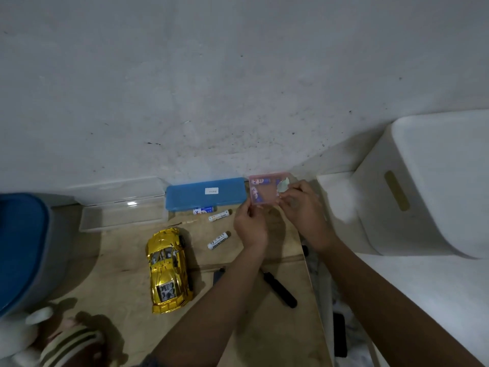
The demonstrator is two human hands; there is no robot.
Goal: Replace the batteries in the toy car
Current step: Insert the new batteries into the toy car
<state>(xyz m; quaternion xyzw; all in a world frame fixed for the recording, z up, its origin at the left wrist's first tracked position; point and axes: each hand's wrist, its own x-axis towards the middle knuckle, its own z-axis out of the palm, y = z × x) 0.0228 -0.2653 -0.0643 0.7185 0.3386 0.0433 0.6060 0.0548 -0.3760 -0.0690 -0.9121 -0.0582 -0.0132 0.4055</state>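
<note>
Hands up at the far edge of the wooden board (238, 321), both of them on the small pink battery case (264, 190). My left hand (250, 225) pinches the case's near-left corner between thumb and fingers; my right hand (300, 205) closes on its right side, fingertips curled at the edge where something pale and crumpled shows, too blurred for me to name. Through the pink plastic I can make out two blue-and-white batteries, one along the top, one down the left side. The case is lifted, tilted toward me, just right of the blue box (206, 193) that lies flat against the wall (211, 88).

Toy car (168, 268), gold and shiny, sits on the board to the left of my left forearm, well apart from the case, wheels down. Between car and blue box lie three loose batteries: a blue-and-white battery (203, 210) touching the box's near edge, a white battery (220, 215) just beside it, and another white battery (219, 240) nearer me. A thin wooden stick (186, 222) lies just beyond the car. A clear plastic box (121, 207) stands open to the left of the blue one. A black screwdriver (280, 290) lies between my two forearms. White storage bin (423, 186) on the right, blue-lidded container (23, 250) on the left.
</note>
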